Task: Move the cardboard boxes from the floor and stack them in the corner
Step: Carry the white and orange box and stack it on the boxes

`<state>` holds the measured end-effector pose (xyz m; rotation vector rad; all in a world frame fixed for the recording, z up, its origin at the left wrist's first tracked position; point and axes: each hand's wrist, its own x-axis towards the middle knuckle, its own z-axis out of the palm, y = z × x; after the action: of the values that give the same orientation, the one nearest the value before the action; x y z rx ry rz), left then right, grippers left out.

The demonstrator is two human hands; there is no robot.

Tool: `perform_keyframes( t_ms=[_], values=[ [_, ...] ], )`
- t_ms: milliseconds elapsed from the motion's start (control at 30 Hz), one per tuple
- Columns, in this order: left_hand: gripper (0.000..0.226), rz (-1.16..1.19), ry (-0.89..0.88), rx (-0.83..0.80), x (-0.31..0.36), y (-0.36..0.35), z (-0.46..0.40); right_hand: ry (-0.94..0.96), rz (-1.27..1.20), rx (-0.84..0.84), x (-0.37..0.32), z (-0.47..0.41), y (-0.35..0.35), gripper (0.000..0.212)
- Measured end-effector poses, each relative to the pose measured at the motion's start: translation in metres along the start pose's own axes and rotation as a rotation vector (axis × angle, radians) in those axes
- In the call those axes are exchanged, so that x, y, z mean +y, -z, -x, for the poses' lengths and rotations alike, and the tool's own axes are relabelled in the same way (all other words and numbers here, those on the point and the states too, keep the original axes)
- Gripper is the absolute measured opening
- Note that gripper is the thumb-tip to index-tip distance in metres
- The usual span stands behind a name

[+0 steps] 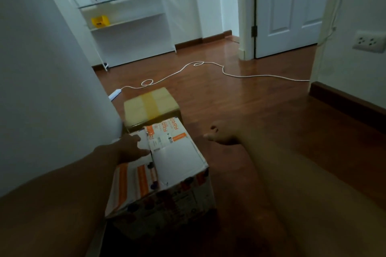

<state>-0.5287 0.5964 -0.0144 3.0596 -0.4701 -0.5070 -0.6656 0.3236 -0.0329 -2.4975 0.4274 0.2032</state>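
A wooden floor (240, 98) fills the room, with a white wall (41, 69) close on the left. A white shelf (125, 21) stands at the far wall beside a white door (292, 6). On the floor by the left wall sits a white-and-orange box (177, 165), and touching it just behind, a plain brown box (150, 104) sealed with tape. A white cord (208, 64) trails across the floor. The left hand (129, 148) rests flat on the printed box's top, fingers spread. The right hand (221, 133) hovers beside that box, fingers loosely open, holding nothing.
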Motion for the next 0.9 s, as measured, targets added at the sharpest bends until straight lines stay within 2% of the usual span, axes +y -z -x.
perform_keyframes(
  t_ms=[67,133,233,367,433,467,567,733,800,833,900],
  values=[
    [0.091,0.007,0.077,0.017,-0.011,-0.023,-0.003,-0.013,-0.241,-0.041,-0.022,-0.008,-0.032,0.084],
    [0.099,0.092,0.192,-0.045,-0.013,-0.039,-0.01,-0.015,-0.424,-0.042,-0.04,-0.015,-0.071,0.094],
    [0.117,0.233,0.227,-0.035,-0.011,-0.04,-0.021,-0.015,-0.411,0.054,-0.047,-0.019,-0.104,0.106],
    [0.161,0.452,0.428,-0.076,-0.012,-0.038,-0.025,0.015,-0.544,0.078,-0.03,-0.023,-0.095,0.097],
    [0.17,0.537,0.404,-0.09,0.006,-0.044,-0.025,0.003,-0.579,0.066,-0.013,-0.021,-0.083,0.099],
    [0.168,0.538,0.373,-0.075,0.022,-0.047,-0.024,-0.019,-0.587,0.076,-0.001,-0.019,-0.074,0.099],
    [0.14,0.499,0.21,0.014,0.083,-0.062,-0.019,-0.11,-0.598,0.151,0.048,-0.003,-0.041,0.101],
    [0.126,0.474,-0.176,-0.015,0.195,-0.084,0.001,-0.32,-0.582,0.283,0.146,0.071,0.02,0.098],
    [0.117,0.646,-0.389,-0.07,0.239,-0.09,0.009,-0.425,-0.601,0.374,0.186,0.108,0.037,0.098],
    [0.104,0.755,-0.451,-0.14,0.26,-0.093,0.017,-0.483,-0.624,0.425,0.204,0.128,0.042,0.1],
    [0.065,0.902,-0.462,-0.36,0.305,-0.103,0.036,-0.594,-0.691,0.518,0.232,0.169,0.048,0.103]
  ],
)
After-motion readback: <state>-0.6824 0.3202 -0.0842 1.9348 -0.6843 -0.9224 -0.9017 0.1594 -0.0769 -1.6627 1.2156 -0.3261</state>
